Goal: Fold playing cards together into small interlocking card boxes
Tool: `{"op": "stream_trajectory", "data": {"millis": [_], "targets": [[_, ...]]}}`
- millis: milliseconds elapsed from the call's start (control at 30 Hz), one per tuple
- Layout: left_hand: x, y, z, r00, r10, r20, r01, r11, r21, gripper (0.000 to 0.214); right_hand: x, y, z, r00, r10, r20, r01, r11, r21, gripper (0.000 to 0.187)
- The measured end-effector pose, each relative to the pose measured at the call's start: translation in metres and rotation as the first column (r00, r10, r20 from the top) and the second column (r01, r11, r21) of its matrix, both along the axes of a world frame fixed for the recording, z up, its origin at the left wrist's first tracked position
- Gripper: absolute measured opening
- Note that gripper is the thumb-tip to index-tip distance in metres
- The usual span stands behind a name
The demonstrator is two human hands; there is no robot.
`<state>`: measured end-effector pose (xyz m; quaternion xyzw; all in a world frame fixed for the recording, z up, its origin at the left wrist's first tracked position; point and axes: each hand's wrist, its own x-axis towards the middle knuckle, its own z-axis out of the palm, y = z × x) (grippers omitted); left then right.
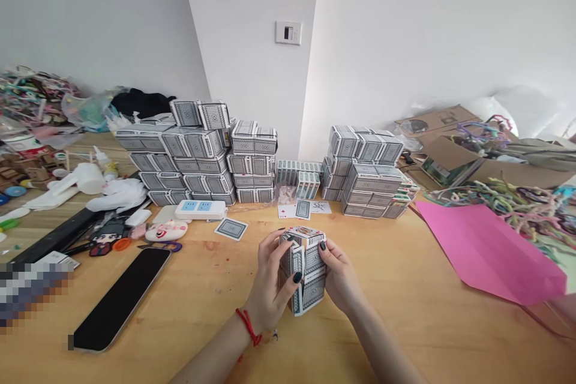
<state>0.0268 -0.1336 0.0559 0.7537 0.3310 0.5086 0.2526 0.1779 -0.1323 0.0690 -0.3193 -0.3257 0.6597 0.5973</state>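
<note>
Between my two hands stands an upright block of folded playing cards [314,291], grey patterned backs facing outward and a face card showing on top. My left hand [270,276] grips its left side, thumb pressed on the near corner, a red cord round the wrist. From the right, my right hand [339,270] holds the upper edge with its thumb; its other fingers are hidden behind the block. A narrow gap shows between the card panels near the top. Beyond the block lie loose playing cards [303,209], and another card [231,228] rests face down to the left.
Stacked card blocks stand at the back left [195,156] and back right [371,186], with small card packs [308,183] between. A power strip [200,209], a black phone [123,297] and trinkets lie left. Pink paper [490,252] and coloured cords [513,201] lie right.
</note>
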Motion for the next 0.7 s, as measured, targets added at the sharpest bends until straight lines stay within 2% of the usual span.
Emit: {"op": "stream_trajectory", "data": {"millis": [500,700], "targets": [[-0.0009,0.001,0.0044,1.0,-0.015,-0.022,0.015,1.0,0.005,0.043,0.0031,-0.001,0.0026,0.999,0.023,-0.047,-0.023,1.0,-0.01,0.025],[0.0001,0.0011,0.0028,1.0,-0.026,-0.003,0.026,1.0,0.004,0.044,0.003,-0.001,0.0027,1.0,0.013,-0.018,-0.013,1.0,-0.016,0.028]]}}
